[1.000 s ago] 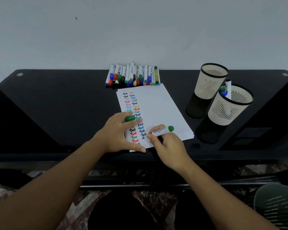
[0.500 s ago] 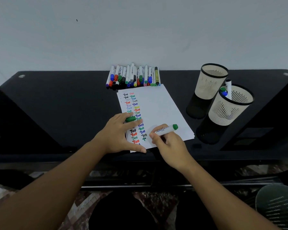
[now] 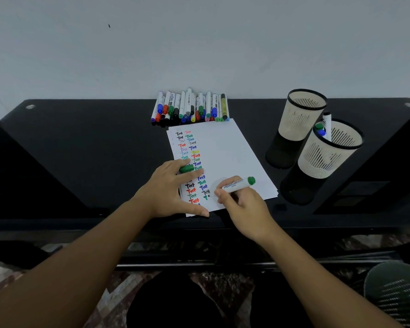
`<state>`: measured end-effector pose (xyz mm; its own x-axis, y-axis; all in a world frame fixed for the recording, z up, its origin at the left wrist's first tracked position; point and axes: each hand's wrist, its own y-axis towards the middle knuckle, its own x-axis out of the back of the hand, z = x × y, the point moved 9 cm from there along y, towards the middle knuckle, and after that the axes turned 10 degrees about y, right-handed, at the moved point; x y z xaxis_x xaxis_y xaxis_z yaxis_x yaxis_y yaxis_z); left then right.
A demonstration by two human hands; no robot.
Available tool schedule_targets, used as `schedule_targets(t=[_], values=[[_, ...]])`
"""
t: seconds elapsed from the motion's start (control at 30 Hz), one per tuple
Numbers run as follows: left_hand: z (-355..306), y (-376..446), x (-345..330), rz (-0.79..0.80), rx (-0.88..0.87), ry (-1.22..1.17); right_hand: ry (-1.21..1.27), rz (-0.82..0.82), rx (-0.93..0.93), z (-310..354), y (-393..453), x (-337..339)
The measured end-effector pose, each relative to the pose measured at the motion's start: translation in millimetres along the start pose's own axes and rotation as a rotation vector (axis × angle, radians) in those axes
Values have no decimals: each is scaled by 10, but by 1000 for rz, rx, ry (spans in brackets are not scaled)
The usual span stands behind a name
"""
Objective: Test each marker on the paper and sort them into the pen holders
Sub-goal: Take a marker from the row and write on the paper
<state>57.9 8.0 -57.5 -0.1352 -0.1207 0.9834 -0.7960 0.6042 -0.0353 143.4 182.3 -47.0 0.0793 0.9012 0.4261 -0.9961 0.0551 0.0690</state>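
A white paper (image 3: 225, 157) with two columns of coloured "Test" words lies on the black table (image 3: 81, 150). My right hand (image 3: 243, 202) grips a white marker with a green end (image 3: 238, 184), its tip down on the paper beside a fresh green mark. My left hand (image 3: 171, 190) rests flat on the paper's left side, with the green cap (image 3: 186, 168) held between its fingers. A row of several markers (image 3: 191, 107) lies behind the paper. Two beige mesh pen holders stand at the right: the far one (image 3: 301, 114) looks empty, the near one (image 3: 329, 150) holds markers.
A white wall rises just behind the table. The table's front edge runs under my wrists. A dark mesh chair part (image 3: 395, 294) shows at the bottom right, and patterned floor lies below.
The marker in my right hand has shifted slightly right along the bottom line as a green mark appears. My left hand has stayed on the paper.
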Motion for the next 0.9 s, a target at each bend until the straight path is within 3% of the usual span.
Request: schedule_targets(t=[0.9], values=[[-20, -12, 23, -16, -2, -14, -93, 4, -17, -22, 14, 1]])
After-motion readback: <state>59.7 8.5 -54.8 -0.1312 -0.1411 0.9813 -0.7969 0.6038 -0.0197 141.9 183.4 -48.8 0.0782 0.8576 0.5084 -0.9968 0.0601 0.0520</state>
